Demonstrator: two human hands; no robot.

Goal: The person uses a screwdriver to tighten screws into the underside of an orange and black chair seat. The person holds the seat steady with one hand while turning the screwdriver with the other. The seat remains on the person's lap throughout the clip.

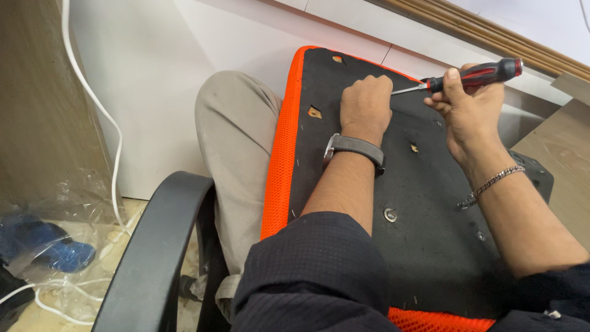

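Seat underside point(424, 246) across the lap, facing up, raised knee point(236, 123) just beside its 9 o'clock edge. Left hand point(365, 104) resting on the panel toward 12 o'clock; right hand point(470, 114) just at its 3 o'clock, gripping a screwdriver point(473, 77) with tip pointing to 9 o'clock, meeting the left fist. Armrest point(157, 246) at 8 o'clock, plastic bag point(55, 240) and cable point(101, 110) beyond it at 9 o'clock on the floor

Screwdriver point(473, 76) tip hidden behind left hand point(366, 101) (fisted) — contact unseen.
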